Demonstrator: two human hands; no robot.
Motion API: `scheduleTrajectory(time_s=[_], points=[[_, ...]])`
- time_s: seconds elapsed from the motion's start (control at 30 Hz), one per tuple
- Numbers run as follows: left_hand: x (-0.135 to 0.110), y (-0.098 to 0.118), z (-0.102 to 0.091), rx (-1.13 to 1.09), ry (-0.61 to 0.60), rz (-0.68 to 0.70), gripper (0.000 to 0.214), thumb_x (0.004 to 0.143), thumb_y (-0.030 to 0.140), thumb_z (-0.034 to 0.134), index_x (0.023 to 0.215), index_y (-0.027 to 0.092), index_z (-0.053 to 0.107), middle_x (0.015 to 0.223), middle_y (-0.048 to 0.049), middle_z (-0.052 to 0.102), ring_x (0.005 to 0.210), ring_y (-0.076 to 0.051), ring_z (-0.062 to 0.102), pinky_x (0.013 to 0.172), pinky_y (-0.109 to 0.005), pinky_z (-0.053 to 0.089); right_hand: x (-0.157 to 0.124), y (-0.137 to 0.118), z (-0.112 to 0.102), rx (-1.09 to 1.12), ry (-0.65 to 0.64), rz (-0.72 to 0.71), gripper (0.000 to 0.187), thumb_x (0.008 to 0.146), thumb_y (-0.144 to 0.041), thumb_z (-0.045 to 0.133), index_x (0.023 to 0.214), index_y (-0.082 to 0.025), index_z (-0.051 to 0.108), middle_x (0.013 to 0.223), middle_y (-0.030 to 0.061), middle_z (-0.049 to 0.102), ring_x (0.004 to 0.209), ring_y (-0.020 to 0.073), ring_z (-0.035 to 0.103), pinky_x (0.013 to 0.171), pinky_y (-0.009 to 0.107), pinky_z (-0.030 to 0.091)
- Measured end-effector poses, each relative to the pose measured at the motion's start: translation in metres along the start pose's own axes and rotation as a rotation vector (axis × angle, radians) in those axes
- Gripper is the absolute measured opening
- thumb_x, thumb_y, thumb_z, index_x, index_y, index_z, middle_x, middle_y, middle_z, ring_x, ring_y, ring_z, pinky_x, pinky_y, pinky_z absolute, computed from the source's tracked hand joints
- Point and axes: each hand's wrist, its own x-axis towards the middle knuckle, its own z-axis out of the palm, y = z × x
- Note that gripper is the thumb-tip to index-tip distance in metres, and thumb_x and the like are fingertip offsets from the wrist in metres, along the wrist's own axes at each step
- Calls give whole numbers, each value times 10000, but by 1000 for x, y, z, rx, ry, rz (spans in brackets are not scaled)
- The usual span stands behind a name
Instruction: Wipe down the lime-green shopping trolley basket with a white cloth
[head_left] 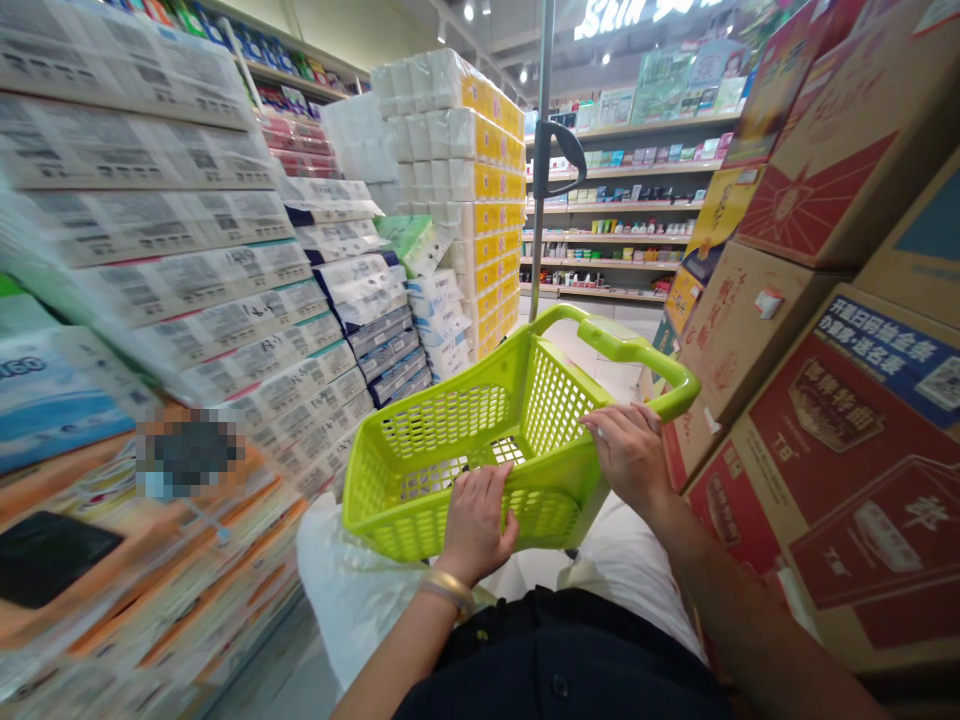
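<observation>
A lime-green plastic shopping cart (457, 415) with a perforated basket stands right in front of my body, its basket turned sideways. My left hand (478, 518), with a gold bangle at the wrist, grips the near rim with its fingers hooked over the edge. On the rim's right corner, close below the cart's looped handle (675, 385), my right hand (628, 448) is wrapped over the plastic. Some of its fingers are hidden from this angle. Through the basket's open top, the holed floor shows.
Stacked paper packs (225, 230) rise on the left, with yellow-and-white tissue rolls (491, 185) behind. A dark phone-like slab (56, 555) lies on orange packs. Cardboard cartons (847, 460) line the right side closely. A metal pole (541, 240) and product shelves (622, 205) stand beyond the cart.
</observation>
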Motion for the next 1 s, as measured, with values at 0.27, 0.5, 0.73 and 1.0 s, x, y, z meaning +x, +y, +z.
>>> scheduleTrajectory(time_s=[0.27,0.5,0.73,1.0], points=[[6,-11,-3,2,-10,23,580,743,199,546,1314,161,453,1117,-109,613,1054,-273,542,982,-420,365,12,36,-4,-116,130,79,246,962,-265,497,847,-217,710,831,42,745,855,216,613,904,358,334],[21,-34,-13,-83,-12,-13,440,760,241,534,1196,182,531,1030,-82,640,982,-251,583,921,-415,406,22,38,-1,-71,59,36,235,949,-236,508,833,-233,713,842,25,752,861,205,619,890,348,323],[32,-45,-15,-179,-46,-48,361,785,303,542,1129,195,555,1022,-68,655,970,-249,597,914,-429,423,31,64,-4,-138,98,71,244,940,-236,508,804,-206,708,830,47,750,845,224,607,836,346,347],[44,-55,-11,-222,-78,-44,327,777,320,559,1080,199,585,1024,-69,678,957,-256,626,924,-453,451,21,52,-13,-192,103,64,256,948,-254,501,801,-199,703,822,51,742,844,228,596,838,348,345]])
